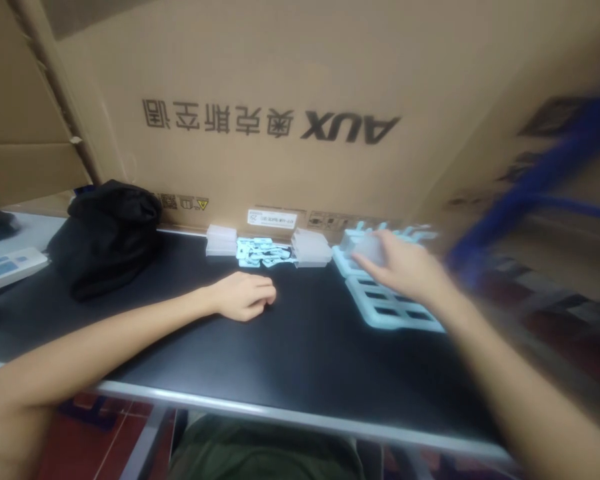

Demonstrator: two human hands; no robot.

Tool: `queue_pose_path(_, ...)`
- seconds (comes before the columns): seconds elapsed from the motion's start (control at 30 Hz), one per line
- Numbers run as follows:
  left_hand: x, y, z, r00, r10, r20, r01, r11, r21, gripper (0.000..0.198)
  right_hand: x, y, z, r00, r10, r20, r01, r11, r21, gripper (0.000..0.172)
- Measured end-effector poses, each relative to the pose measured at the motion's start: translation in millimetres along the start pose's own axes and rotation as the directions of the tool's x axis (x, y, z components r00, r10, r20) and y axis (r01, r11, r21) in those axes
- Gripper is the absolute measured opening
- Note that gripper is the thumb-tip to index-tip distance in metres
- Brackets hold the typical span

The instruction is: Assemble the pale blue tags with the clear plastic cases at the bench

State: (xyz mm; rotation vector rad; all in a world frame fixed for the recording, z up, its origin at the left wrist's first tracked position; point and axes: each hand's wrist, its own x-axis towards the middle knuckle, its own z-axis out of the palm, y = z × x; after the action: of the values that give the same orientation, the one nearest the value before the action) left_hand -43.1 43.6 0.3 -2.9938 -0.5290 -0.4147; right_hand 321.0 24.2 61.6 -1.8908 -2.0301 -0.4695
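While our right hand (405,270) grips a translucent plastic piece (369,248) over the pale blue slotted tray (390,308) at three o'clock, blur suggests it could slip; our left hand (244,295) rests curled, empty, on the black surface (300,347).

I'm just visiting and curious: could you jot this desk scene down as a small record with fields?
Surface: black tabletop
Left hand: loosely curled, resting on the tabletop, empty
Right hand: on a small translucent plastic box, blurred
Beneath it: pale blue plastic slotted trays
Far edge: stacked clear plastic boxes, black cloth bag
Backdrop: brown cardboard carton
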Motion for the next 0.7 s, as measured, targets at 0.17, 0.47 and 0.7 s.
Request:
queue_pose_path(0.17,-1,0,-0.3,1.000,0.003,-0.001,-0.003,1.000,0.002,0.013,4,13,1,0.996,0.085,-0.027,-0.082,0.993,0.082,0.070)
queue_pose_path(0.47,-1,1,-0.9,1.000,0.000,0.004,0.000,1.000,0.003,0.013,6,7,18,0.971,-0.145,-0.190,0.168,0.979,0.114,0.065)
queue_pose_path(0.7,-1,2,-1.5,1.000,-0.004,0.006,0.004,1.000,0.020,0.013,7,-23,21,0.945,-0.304,-0.125,0.326,0.912,0.248,0.054)
